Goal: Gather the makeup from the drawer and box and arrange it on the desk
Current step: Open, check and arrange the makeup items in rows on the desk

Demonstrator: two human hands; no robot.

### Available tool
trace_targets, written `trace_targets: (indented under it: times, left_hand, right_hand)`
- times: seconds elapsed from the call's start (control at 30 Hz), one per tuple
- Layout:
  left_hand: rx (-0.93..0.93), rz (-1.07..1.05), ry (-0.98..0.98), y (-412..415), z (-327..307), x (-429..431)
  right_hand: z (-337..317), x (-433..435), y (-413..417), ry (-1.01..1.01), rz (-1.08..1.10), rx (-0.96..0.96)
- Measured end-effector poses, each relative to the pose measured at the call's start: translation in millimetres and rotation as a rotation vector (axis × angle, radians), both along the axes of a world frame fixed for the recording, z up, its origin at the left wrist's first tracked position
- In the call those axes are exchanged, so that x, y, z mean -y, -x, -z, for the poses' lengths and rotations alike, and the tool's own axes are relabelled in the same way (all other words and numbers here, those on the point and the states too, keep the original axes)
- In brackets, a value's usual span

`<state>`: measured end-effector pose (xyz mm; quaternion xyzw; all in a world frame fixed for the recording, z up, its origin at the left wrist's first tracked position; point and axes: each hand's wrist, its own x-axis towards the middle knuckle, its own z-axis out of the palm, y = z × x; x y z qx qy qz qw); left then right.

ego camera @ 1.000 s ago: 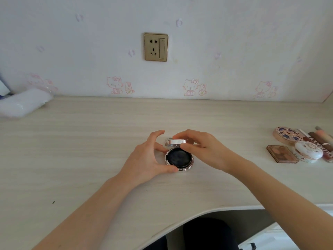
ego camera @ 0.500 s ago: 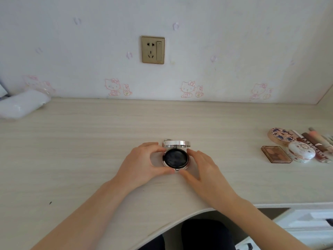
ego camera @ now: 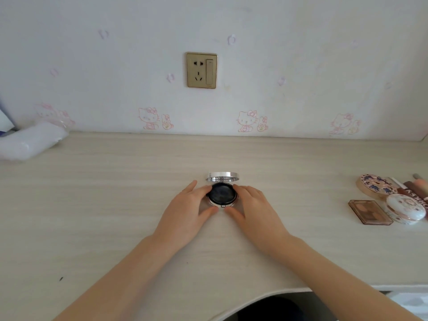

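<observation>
A round silver compact [ego camera: 221, 194] with a black inside lies on the pale wooden desk [ego camera: 115, 193] at its middle, its lid raised upright at the back. My left hand [ego camera: 187, 212] cups its left side and my right hand [ego camera: 253, 210] cups its right side, fingertips touching the rim. At the right edge of the desk lie a round patterned compact [ego camera: 375, 185], a white domed compact [ego camera: 405, 208], a brown rectangular palette [ego camera: 369, 212] and several lip tubes [ego camera: 416, 188].
A white soft bundle [ego camera: 30, 142] lies at the desk's far left against the wall. A gold wall socket [ego camera: 201, 70] sits above the desk. The desk's front edge curves inward near my body, with a white drawer front [ego camera: 407, 300] at the lower right.
My right hand has let go of the compact's lid and come down to the base's right side. The lid now stands open by itself. Both hands settled around the base.
</observation>
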<state>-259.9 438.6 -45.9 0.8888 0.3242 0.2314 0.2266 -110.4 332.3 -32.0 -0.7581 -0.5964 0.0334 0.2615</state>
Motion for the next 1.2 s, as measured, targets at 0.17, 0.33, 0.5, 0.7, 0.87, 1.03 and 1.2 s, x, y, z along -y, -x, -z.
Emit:
trace_targets:
  times: [0.17, 0.33, 0.5, 0.7, 0.87, 1.03, 1.2]
  left_hand:
    - [-0.042, -0.028, -0.006, -14, -2, -34]
    - [-0.025, -0.053, 0.009, -22, -5, -69]
    - [-0.024, -0.091, 0.015, -26, -7, -103]
    - [-0.057, -0.099, 0.022, -33, -9, -130]
    - [-0.049, -0.091, 0.012, -36, -9, -139]
    - [-0.019, -0.093, -0.045, -35, -7, -137]
    - [-0.061, -0.123, -0.045, -33, -7, -131]
  right_hand:
    - [-4, -43, -13, 0.058, -0.005, -0.017]
    - [-5, -84, -22, 0.083, 0.005, -0.048]
    - [-7, -122, -27, 0.121, 0.004, -0.007]
    - [-8, -152, -31, 0.124, 0.021, 0.008]
    - [-6, -159, -33, 0.114, 0.030, 0.002]
    - [-5, -157, -35, 0.106, 0.010, 0.003]
    - [-8, -146, -34, 0.118, -0.014, 0.026]
